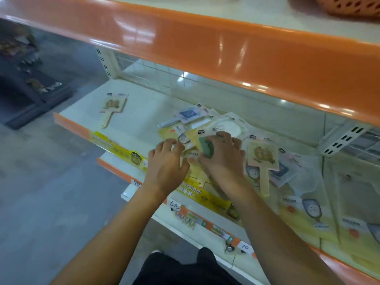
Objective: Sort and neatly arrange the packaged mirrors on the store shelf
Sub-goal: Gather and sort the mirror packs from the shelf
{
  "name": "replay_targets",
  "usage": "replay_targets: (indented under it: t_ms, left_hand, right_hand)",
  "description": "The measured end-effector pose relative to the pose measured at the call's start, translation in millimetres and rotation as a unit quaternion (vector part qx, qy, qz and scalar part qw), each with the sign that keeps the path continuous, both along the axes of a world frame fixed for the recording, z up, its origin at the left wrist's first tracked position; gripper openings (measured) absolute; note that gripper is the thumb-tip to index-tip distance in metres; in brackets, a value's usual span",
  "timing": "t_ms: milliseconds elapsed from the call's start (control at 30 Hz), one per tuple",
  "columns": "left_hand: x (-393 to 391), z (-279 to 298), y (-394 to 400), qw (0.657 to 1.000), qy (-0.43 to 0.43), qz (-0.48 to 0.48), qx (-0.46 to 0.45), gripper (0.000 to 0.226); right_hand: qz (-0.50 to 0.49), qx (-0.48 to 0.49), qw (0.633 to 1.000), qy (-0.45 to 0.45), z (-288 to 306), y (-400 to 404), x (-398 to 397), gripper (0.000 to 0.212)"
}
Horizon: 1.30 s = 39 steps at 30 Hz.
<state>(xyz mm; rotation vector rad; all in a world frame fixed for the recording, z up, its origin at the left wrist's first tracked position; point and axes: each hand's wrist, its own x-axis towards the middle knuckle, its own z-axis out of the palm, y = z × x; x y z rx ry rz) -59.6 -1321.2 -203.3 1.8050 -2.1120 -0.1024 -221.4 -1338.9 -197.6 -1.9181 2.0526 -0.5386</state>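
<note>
Several packaged hand mirrors lie in a loose pile on the white shelf (144, 112). My right hand (223, 156) grips a green-backed packaged mirror (206, 148) at the middle of the pile. My left hand (166, 161) rests beside it with curled fingers on a yellow packaged mirror (185, 140); whether it grips the pack is unclear. A blue square mirror (186, 115) lies behind the pile. One beige mirror (112, 106) lies alone at the left. Another beige handled mirror (262, 161) lies to the right of my right hand.
An orange-fronted upper shelf (205, 46) overhangs the work area. More flat yellow packs (308, 214) cover the shelf's right part. Price tags (244, 246) hang on the lower shelf's edge. A dark display stand (30, 85) sits on the grey floor at left.
</note>
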Motion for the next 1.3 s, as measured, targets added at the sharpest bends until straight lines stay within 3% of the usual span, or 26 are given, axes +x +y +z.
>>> replay_targets:
  t_ms: [300,933,1300]
  left_hand:
    - [65.8,1.5,-6.7,0.998,-0.005,0.049,0.028,0.04]
    - [304.7,-11.6,-53.9,0.997,-0.004,0.061,0.04,0.038]
    - [350.2,-16.4,-72.0,0.995,-0.012,0.095,0.029,0.033]
  right_hand:
    - [0.06,-0.008,0.998,0.022,0.6,-14.5,78.0,0.054]
    - [0.069,-0.004,0.997,0.044,-7.7,-71.4,308.8,0.051]
    - [0.119,-0.018,0.991,0.057,-12.0,-121.1,363.4,0.049]
